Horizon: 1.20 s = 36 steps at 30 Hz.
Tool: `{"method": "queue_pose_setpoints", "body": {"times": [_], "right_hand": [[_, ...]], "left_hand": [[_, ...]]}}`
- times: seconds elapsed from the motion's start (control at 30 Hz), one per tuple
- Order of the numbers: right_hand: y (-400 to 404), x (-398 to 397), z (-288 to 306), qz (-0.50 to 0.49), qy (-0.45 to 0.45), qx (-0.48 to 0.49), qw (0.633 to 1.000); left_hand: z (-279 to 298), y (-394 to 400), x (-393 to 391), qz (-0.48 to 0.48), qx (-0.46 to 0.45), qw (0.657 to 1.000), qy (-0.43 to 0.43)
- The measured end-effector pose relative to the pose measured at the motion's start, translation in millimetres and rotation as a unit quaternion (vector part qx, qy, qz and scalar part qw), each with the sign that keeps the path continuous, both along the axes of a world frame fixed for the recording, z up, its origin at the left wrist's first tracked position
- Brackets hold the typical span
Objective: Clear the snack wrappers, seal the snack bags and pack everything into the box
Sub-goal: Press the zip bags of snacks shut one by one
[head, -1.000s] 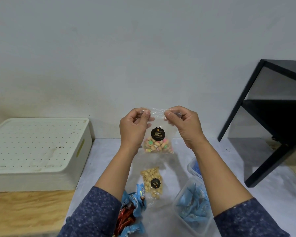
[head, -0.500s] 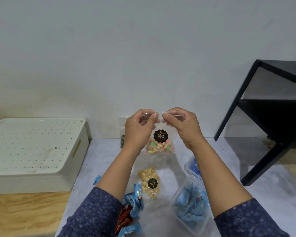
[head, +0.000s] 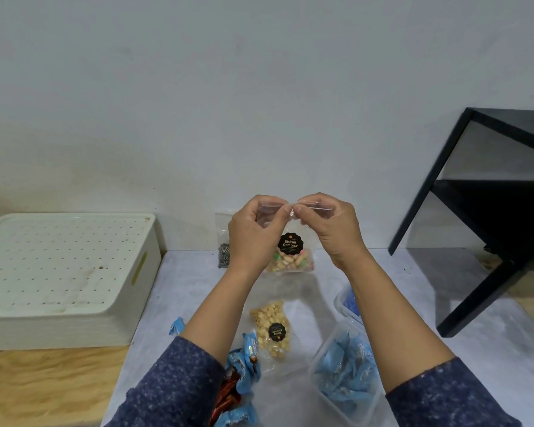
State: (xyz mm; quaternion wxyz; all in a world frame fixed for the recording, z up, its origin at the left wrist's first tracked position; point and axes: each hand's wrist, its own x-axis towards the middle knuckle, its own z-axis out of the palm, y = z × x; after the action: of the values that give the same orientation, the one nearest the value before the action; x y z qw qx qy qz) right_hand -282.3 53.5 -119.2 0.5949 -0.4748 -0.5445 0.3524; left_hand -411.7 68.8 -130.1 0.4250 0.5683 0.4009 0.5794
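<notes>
Over on the far left sits the white box (head: 65,278), its dotted lid on, resting on the wooden surface (head: 43,386) beside the grey table (head: 185,291). Moving in, a small blue wrapper (head: 177,325) lies on the table near the left forearm, and at the near edge there's a bunch of blue wrappers (head: 244,365) with a red wrapper (head: 225,399) among them. Against the wall, a clear bag with something dark inside (head: 225,241) peeks out behind the left hand. Now the action: the left hand (head: 255,232) is up above the table, thumb and fingertips clamped together on the top strip of the biscuit bag (head: 290,257), the clear one with the black round label and coloured biscuits in the bottom. Below it, flat on the table, lies a second clear bag of pale round snacks (head: 270,328), label upside down. The right hand (head: 330,229) pinches the same top strip, its fingertips meeting the left's right at the middle of the bag's mouth. Further right, a clear tub (head: 346,386) holds blue packets, another clear tub (head: 347,303) just behind it. Far right stands a black shelf frame (head: 487,211).
</notes>
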Motion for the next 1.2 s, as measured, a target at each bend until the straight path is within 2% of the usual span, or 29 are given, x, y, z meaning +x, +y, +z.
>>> {"method": "queue_pose_setpoints", "body": {"times": [0.1, 0.3, 0.4, 0.63, 0.93, 1.07, 1.2], "right_hand": [[2, -3, 0, 0.007, -0.01, 0.007, 1.0], [8, -6, 4, 0.016, -0.125, 0.033, 0.991], [7, -15, 2, 0.016, -0.116, 0.04, 0.992], [10, -40, -3, -0.006, -0.137, 0.041, 0.99], [11, -73, -12, -0.044, -0.125, 0.014, 0.991], [5, -90, -20, -0.005, -0.118, 0.021, 0.993], [4, -94, -31, 0.059, -0.211, -0.021, 0.975]], "left_hand": [[3, 2, -3, 0.017, 0.004, 1.0, -0.02], [4, 6, -11, 0.038, -0.023, 0.998, -0.035], [3, 10, -20, 0.028, -0.024, 0.998, -0.041], [-6, 19, -48, 0.026, 0.032, 0.999, 0.003], [-19, 26, -86, -0.016, 0.037, 0.999, 0.016], [-22, 29, -100, 0.016, 0.006, 1.0, 0.01], [-32, 41, -113, 0.058, -0.028, 0.998, 0.01]]}}
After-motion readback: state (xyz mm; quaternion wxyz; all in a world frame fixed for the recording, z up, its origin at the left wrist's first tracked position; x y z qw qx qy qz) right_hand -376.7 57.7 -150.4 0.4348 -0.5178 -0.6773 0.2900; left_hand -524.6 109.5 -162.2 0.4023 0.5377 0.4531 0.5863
